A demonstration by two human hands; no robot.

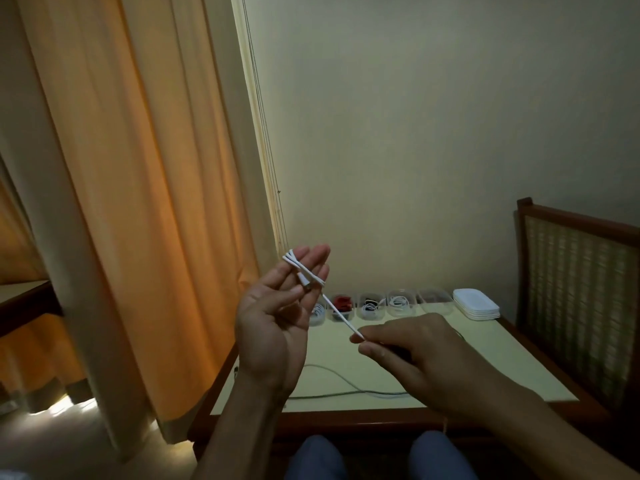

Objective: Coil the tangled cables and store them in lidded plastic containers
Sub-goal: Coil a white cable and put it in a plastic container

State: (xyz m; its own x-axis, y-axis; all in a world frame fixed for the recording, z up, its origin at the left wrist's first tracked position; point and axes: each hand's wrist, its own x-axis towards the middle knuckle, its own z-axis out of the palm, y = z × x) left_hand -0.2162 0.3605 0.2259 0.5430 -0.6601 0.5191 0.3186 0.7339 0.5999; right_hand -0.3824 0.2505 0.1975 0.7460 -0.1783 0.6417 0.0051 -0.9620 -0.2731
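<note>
A white cable [304, 271] is wound in loops round the raised fingers of my left hand [277, 323], whose thumb presses the plug end against them. From there the cable runs taut, down and to the right, into my right hand [405, 348], which pinches it between thumb and forefinger above the table. More of the white cable [332, 379] lies slack on the tabletop below my hands. At the table's far edge stands a row of clear plastic containers [401, 303], several holding coiled cables; the rightmost one [434, 299] looks empty.
A stack of white lids [476, 303] sits at the right end of the row. The pale table [502, 362] has a dark wooden rim. A cane-backed chair [575, 289] stands to the right, an orange curtain [121, 202] hangs on the left. My knees show below the table's front edge.
</note>
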